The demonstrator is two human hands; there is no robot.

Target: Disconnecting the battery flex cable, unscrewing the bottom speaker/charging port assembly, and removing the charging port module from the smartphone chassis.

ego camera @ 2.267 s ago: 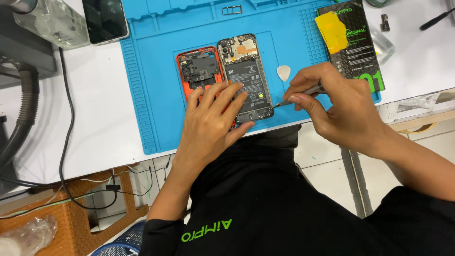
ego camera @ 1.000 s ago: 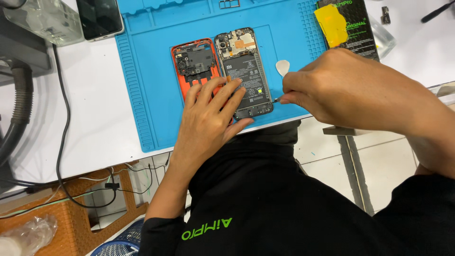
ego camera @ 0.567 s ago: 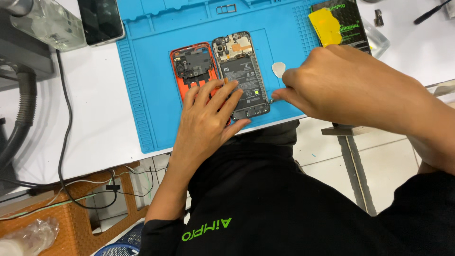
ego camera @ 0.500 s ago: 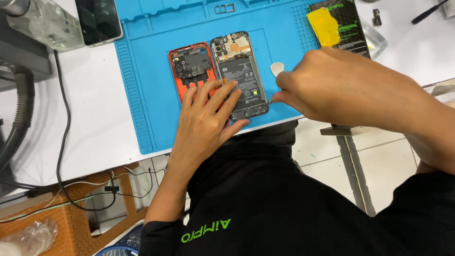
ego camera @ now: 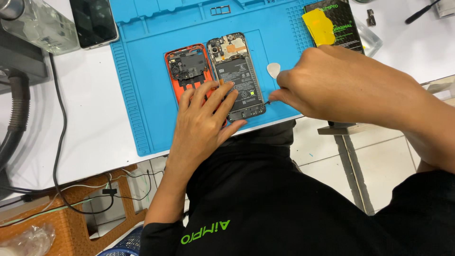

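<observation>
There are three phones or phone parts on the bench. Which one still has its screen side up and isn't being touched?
The dark phone off the blue mat, top left. The opened phone and orange back cover lie under the left hand.

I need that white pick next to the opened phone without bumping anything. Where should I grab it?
Pinch the white pick by its rounded upper edge, coming from the top, far side. It lies flat on the blue mat, and the right hand crowds its lower tip, while the opened phone sits to its left.

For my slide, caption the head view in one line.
Left hand steadies an opened phone on a blue mat; right hand works a thin tool at its edge.
</observation>
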